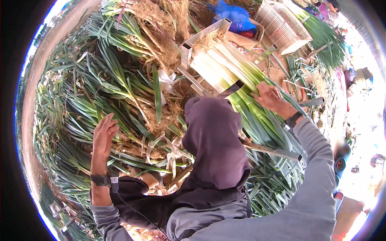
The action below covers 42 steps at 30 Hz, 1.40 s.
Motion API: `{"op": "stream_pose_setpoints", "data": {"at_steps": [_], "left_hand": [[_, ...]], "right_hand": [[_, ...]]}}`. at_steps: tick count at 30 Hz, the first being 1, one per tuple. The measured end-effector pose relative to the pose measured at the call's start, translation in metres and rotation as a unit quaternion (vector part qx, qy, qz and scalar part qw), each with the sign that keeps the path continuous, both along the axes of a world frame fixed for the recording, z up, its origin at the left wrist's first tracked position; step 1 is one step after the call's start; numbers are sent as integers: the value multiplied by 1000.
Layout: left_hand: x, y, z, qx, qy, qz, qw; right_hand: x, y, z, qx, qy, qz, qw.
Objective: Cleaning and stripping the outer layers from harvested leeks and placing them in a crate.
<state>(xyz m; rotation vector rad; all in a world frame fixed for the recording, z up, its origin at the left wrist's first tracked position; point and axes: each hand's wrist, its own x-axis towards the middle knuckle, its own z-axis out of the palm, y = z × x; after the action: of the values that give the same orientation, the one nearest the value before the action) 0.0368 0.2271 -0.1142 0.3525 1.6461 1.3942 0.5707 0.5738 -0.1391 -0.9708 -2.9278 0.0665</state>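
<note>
A bundle of leeks [235, 80] lies slantwise in a metal frame [185, 54], white root ends at the far left and green leaves toward me. My right hand [272, 97] is on the right side of these stalks, its fingers curled onto them where white turns green. To the left, my left hand [105, 132] is raised over a heap of loose leeks [86, 100]; its fingers are stretched out and nothing shows in them. A dark strap circles each wrist. My knee, in dark cloth, hides part of the frame's near side.
Uncut leeks with brown roots [161, 32] are piled at the far left. Beyond the frame are a blue plastic bag [235, 17], a pale woven basket [281, 26] and more green leeks [321, 40]. A metal bar [273, 150] crosses under the leaves near my right arm.
</note>
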Motion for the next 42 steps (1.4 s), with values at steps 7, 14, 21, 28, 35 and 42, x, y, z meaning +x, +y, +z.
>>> {"op": "stream_pose_setpoints", "data": {"at_steps": [7, 14, 21, 28, 35, 42], "left_hand": [[6, 30, -15, -62, 5, -44, 997], [11, 54, -15, -70, 7, -66, 995], [9, 55, -26, -64, -42, -66, 995], [29, 52, -12, -69, -3, -127, 990], [25, 37, -16, -80, -12, -115, 990], [27, 25, -9, -59, 9, -131, 990]], "right_hand": [[-55, 34, -39, -6, -2, -26, 1000], [-50, 10, -40, 8, 54, 14, 998], [-54, 12, -44, 5, 10, 3, 1000], [-41, -35, 9, -13, -14, 6, 1000], [-49, -57, -6, -8, -17, -7, 1000], [-61, -33, -9, -105, -149, -95, 979]]}}
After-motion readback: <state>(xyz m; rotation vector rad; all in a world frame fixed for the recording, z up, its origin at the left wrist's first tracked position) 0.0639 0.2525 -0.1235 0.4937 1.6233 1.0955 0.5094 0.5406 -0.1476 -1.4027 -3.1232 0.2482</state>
